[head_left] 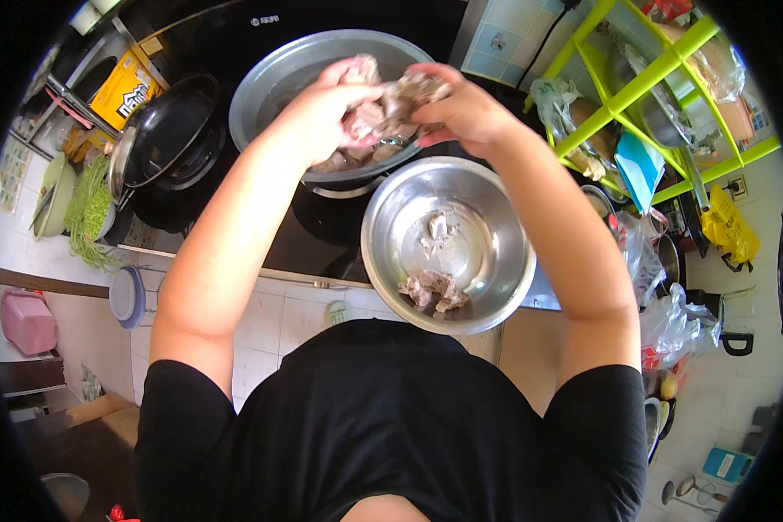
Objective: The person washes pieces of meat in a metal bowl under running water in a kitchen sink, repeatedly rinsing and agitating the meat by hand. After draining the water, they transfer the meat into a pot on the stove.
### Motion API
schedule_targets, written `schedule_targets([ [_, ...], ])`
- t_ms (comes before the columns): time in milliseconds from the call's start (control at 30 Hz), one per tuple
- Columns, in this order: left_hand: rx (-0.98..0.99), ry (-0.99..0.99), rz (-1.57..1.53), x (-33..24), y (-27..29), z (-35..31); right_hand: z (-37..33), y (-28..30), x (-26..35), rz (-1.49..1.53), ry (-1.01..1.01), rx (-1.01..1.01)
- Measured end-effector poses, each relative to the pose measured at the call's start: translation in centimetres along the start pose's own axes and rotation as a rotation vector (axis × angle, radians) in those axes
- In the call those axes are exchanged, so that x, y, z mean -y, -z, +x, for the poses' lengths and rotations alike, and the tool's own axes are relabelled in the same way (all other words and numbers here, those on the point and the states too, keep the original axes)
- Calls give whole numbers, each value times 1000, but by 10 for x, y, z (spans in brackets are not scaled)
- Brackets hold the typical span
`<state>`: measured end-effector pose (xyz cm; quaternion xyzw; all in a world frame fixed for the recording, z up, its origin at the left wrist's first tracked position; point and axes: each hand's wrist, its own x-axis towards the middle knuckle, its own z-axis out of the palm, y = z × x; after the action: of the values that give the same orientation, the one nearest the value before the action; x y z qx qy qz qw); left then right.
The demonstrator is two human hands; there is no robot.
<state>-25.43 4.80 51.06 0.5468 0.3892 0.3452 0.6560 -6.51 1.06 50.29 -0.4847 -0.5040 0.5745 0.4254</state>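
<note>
Both my hands are raised over a wide grey basin (261, 74) on the stove, with greyish-pink meat chunks (400, 94) between them. My left hand (339, 104) is wrapped round some of the chunks, and my right hand (461, 109) grips more beside it. Water and further pieces of meat (348, 161) lie in the basin below. Nearer to me, a stainless steel bowl (376, 252) holds a clump of meat (435, 290) at its near side and a small piece (438, 226) in the middle.
A dark frying pan (170, 130) sits on the left burner, with a bowl of chopped greens (96, 204) beyond it at the far left. On the right stand a lime-green rack (622, 96) and several clear plastic bags (674, 326). The black cooktop (296, 248) shows under the basin.
</note>
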Motion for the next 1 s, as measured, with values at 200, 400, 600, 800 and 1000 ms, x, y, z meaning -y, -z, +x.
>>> schedule_targets([
  [200,-131,226,-15,21,41,2,52,-22,-17,-428,-87,94],
  [400,-175,-208,128,26,27,-32,24,12,-35,-634,275,-194],
  [600,361,-102,397,99,-28,-52,-14,28,-162,-1044,-219,-110],
  [800,708,192,1481,165,-78,-57,-38,10,-229,-1233,-187,-42],
  [1000,778,247,1479,192,-91,-50,-86,50,-213,-998,-208,-39],
])
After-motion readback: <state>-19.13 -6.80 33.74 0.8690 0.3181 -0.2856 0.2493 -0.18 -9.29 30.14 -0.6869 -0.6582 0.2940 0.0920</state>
